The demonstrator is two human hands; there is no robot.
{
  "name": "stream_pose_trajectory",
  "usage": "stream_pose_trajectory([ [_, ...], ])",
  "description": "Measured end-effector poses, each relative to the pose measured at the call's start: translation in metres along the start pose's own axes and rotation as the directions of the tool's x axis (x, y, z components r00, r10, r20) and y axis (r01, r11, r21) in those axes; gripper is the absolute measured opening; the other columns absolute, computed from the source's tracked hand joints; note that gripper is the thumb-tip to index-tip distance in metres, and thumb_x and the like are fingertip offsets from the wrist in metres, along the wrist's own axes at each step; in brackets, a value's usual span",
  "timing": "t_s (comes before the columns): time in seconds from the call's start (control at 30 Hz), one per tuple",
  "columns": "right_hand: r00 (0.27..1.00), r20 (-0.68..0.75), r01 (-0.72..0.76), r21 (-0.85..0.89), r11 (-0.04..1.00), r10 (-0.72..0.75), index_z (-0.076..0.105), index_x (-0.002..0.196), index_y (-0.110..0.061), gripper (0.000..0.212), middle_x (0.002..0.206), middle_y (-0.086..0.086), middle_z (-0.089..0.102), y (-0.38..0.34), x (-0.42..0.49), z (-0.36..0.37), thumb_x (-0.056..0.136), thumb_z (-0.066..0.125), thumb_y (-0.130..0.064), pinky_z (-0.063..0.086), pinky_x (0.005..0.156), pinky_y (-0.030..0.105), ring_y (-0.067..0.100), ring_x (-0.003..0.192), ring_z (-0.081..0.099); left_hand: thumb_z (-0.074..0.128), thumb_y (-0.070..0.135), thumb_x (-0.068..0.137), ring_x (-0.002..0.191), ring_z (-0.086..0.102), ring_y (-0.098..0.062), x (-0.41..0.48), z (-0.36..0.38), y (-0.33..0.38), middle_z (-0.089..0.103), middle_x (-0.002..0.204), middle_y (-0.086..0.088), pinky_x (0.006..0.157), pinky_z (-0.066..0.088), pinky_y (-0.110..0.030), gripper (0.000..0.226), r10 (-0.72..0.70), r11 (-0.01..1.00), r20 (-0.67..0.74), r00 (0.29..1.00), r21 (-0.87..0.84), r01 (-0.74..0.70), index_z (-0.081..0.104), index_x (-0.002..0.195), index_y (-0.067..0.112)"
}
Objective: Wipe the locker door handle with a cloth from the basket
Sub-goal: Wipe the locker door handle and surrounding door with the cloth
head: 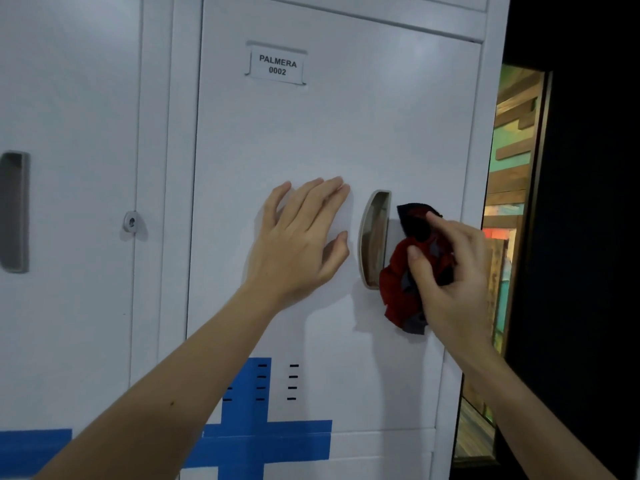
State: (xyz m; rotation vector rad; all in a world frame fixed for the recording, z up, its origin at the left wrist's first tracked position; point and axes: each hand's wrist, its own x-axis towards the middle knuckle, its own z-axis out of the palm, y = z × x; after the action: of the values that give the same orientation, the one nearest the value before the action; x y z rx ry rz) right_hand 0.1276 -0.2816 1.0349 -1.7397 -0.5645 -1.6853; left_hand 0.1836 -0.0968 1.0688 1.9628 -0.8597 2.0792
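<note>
While the left hand [304,233] lies flat with fingers straight, apparently steadying the door [329,140], the right hand [450,271] pinches the cloth [398,292] beside the handle [374,240].

The locker door [311,143] looks to me like smooth painted sheet metal, white with a soft satin sheen, and its recessed handle [374,237] is a duller grey, metal or plastic I cannot tell. At four o'clock of the handle, the cloth [394,292] I hold is soft, matt, crumpled fabric. At twelve o'clock the label [277,65] looks like plain matt paper, at seven o'clock the blue tape [266,441] is matt, and at three o'clock the planks [512,157] show rough wood.
</note>
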Motion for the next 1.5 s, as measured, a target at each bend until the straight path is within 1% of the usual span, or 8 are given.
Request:
stream_pose_trajectory([
  [0.2, 0.979, 0.039, 0.205, -0.171, 0.964, -0.201, 0.054, 0.123, -0.001, 0.04, 0.12, 0.008, 0.047, 0.021, -0.014, 0.014, 0.085, 0.052, -0.014, 0.035, 0.104, 0.022, 0.019, 0.115, 0.044, 0.047, 0.036, 0.085, 0.127, 0.04, -0.018, 0.0, 0.0, -0.001, 0.051, 0.136, -0.005, 0.111, 0.016, -0.041, 0.055, 0.031, 0.999, 0.028, 0.999, 0.012, -0.031, 0.051, 0.132, 0.008],
  [0.4, 0.937, 0.104, 0.349, -0.341, 0.873, -0.334, 0.063, 0.11, 0.004, 0.031, 0.117, 0.01, 0.042, 0.005, 0.015, 0.029, 0.084, 0.052, -0.01, 0.03, 0.096, 0.016, 0.027, 0.106, 0.042, 0.048, 0.037, 0.086, 0.127, 0.042, -0.019, -0.001, 0.002, -0.002, 0.051, 0.136, -0.005, 0.111, 0.015, -0.041, 0.055, 0.04, 0.998, -0.003, 0.999, 0.056, -0.04, 0.052, 0.132, 0.007],
  [0.6, 0.864, 0.27, 0.503, -0.506, 0.7, -0.426, 0.067, 0.095, 0.0, 0.021, 0.115, 0.016, 0.046, 0.003, 0.016, 0.025, 0.084, 0.056, -0.014, 0.043, 0.077, 0.03, 0.029, 0.1, 0.043, 0.048, 0.037, 0.085, 0.127, 0.042, -0.019, -0.002, 0.004, -0.003, 0.051, 0.136, -0.005, 0.112, 0.014, -0.041, 0.056, 0.036, 0.997, -0.01, 0.999, 0.068, -0.035, 0.052, 0.132, 0.007],
  [0.7, 0.874, 0.274, 0.478, -0.642, 0.6, -0.403, 0.067, 0.095, -0.006, 0.021, 0.105, 0.022, 0.056, -0.005, 0.032, 0.021, 0.084, 0.056, -0.019, 0.045, 0.071, 0.042, 0.033, 0.092, 0.047, 0.049, 0.035, 0.085, 0.126, 0.043, -0.02, -0.001, 0.004, -0.002, 0.052, 0.135, -0.006, 0.111, 0.015, -0.041, 0.054, 0.026, 0.998, -0.033, 0.999, 0.053, -0.024, 0.052, 0.13, 0.007],
  [0.87, 0.862, 0.413, 0.507, -0.684, 0.525, -0.294, 0.063, 0.085, -0.003, 0.014, 0.081, 0.016, 0.055, -0.015, 0.024, 0.02, 0.081, 0.055, -0.014, 0.033, 0.046, 0.026, 0.026, 0.059, 0.051, 0.048, 0.035, 0.084, 0.125, 0.044, -0.02, -0.001, 0.005, -0.004, 0.053, 0.134, -0.005, 0.111, 0.015, -0.041, 0.053, 0.031, 0.999, -0.044, 0.999, 0.046, -0.029, 0.054, 0.129, 0.008],
  [1.03, 0.777, 0.547, 0.624, -0.603, 0.497, -0.312, 0.062, 0.077, -0.001, 0.027, 0.078, 0.017, 0.054, -0.022, 0.041, 0.011, 0.084, 0.043, -0.019, 0.038, 0.044, 0.029, 0.029, 0.057, 0.052, 0.047, 0.035, 0.084, 0.125, 0.044, -0.019, -0.001, 0.005, -0.004, 0.053, 0.134, -0.004, 0.111, 0.015, -0.041, 0.053, 0.023, 0.999, -0.038, 0.999, 0.039, -0.021, 0.055, 0.129, 0.008],
  [1.13, 0.795, 0.534, 0.603, -0.643, 0.473, -0.289, 0.061, 0.078, 0.001, 0.007, 0.081, 0.021, 0.054, -0.025, 0.047, 0.014, 0.08, 0.062, -0.005, 0.036, 0.047, 0.03, 0.031, 0.059, 0.052, 0.047, 0.034, 0.084, 0.125, 0.043, -0.019, -0.001, 0.005, -0.003, 0.053, 0.134, -0.004, 0.111, 0.015, -0.041, 0.052, 0.009, 1.0, -0.05, 0.999, 0.024, -0.008, 0.055, 0.129, 0.008],
  [1.5, 0.745, 0.634, 0.656, -0.637, 0.406, -0.208, 0.059, 0.069, -0.001, 0.021, 0.076, 0.019, 0.052, -0.029, 0.046, 0.013, 0.064, 0.08, 0.0, 0.026, 0.05, 0.028, 0.027, 0.055, 0.046, 0.047, 0.034, 0.085, 0.124, 0.044, -0.019, -0.001, 0.004, -0.004, 0.054, 0.133, -0.005, 0.111, 0.015, -0.041, 0.051, 0.008, 1.0, -0.046, 0.999, 0.003, -0.007, 0.055, 0.128, 0.008],
])
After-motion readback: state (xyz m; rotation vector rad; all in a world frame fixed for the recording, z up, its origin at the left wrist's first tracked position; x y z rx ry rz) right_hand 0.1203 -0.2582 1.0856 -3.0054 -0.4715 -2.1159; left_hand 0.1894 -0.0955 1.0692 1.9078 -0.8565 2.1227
